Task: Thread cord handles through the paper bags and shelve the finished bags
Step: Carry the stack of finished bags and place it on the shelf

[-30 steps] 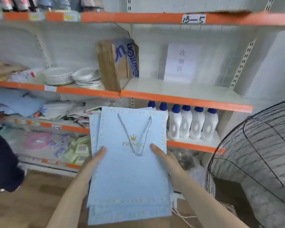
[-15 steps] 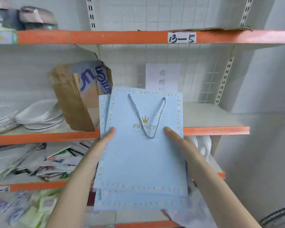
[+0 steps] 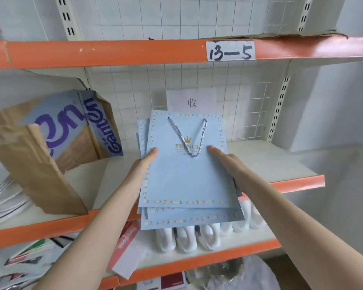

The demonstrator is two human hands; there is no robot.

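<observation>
Stack of flat pale-blue paper bags with gold-patterned borders (image 3: pixel 187 176), twisted grey-white cord handle (image 3: pixel 188 137) showing on the top one, is held over the front edge of the white shelf board with the orange lip (image 3: pixel 281 164). Left hand (image 3: pixel 144 166) and right hand (image 3: pixel 224 162) each clamp a side, thumbs on top, fingers hidden beneath. Best to slide the stack in level, right of the brown paper sack (image 3: pixel 50 147), edges squared.

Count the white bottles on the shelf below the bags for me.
6 at least partly visible, in a row on the lower shelf: three clear ones at left, three fainter ones at right. The blue paper bags cover their tops, so more may be hidden.
</observation>
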